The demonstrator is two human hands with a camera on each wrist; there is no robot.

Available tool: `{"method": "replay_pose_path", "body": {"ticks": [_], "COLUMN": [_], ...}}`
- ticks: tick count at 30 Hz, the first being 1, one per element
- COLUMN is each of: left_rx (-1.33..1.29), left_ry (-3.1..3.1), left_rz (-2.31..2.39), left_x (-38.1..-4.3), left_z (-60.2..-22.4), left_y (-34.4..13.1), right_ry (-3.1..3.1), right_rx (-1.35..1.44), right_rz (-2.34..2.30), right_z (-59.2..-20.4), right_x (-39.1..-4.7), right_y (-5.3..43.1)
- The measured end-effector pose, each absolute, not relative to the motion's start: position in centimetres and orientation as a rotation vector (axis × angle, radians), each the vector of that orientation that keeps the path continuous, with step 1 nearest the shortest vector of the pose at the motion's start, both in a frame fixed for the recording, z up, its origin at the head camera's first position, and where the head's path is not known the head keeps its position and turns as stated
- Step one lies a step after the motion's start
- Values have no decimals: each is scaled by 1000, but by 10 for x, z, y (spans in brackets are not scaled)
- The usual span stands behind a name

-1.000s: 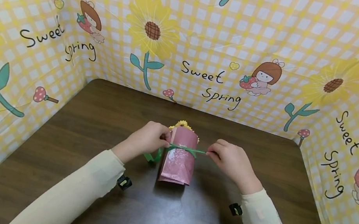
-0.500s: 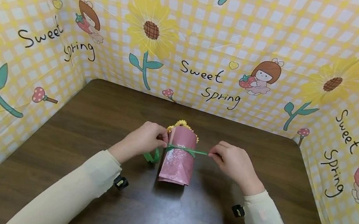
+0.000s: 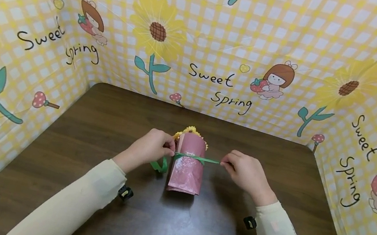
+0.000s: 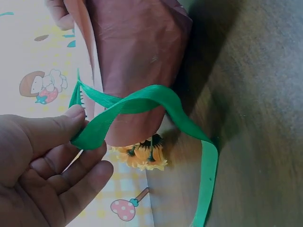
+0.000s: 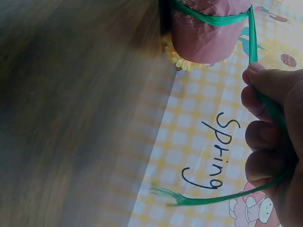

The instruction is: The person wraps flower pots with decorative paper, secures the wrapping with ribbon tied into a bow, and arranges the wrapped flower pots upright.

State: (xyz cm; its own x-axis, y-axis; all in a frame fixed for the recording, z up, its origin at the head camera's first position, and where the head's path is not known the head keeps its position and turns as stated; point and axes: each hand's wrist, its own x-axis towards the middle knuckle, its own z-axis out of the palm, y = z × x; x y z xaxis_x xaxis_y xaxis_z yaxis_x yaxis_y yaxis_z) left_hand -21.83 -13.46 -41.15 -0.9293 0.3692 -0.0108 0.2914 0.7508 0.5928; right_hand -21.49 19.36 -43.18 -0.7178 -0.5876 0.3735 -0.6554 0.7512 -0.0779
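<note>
A bouquet wrapped in pink paper [image 3: 187, 175] lies on the table, with yellow flowers [image 3: 191, 129] showing at its far end. Green ribbon [image 3: 196, 158] runs around the wrap and crosses on top. My left hand [image 3: 155, 145] pinches one part of the ribbon between thumb and fingers, close at the wrap's left side; a loose ribbon tail [image 4: 208, 175] loops down beside it. To the right of the bouquet, my right hand [image 3: 245, 170] grips the other end, pulled straight out from the wrap. Its frayed tip [image 5: 168, 194] sticks out below the curled fingers in the right wrist view.
The dark wooden table [image 3: 107, 112] has rounded far corners. A yellow checked cloth [image 3: 210, 34] printed with flowers and figures stands around its back and sides. Black wrist cameras [image 3: 125, 193] sit at both cream sleeves [image 3: 74, 198].
My right hand has moved slightly right, drawing out more of the ribbon. The left hand has shifted a little left, and the ribbon across the wrap looks straighter.
</note>
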Motion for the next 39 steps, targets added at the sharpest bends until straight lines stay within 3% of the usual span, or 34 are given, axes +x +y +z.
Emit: {"method": "replay_pose_path", "body": {"ticks": [23, 39], "left_rx": [509, 489], "left_ry": [2879, 2784], "left_rz": [989, 1030], "left_x": [-210, -210], "left_z": [-433, -420], "left_y": [-145, -142], "right_ry": [-2618, -2667], "right_rx": [953, 926], "right_rz": [303, 505], "right_z": [-442, -438], "right_x": [-211, -211], "right_y": [198, 199]}}
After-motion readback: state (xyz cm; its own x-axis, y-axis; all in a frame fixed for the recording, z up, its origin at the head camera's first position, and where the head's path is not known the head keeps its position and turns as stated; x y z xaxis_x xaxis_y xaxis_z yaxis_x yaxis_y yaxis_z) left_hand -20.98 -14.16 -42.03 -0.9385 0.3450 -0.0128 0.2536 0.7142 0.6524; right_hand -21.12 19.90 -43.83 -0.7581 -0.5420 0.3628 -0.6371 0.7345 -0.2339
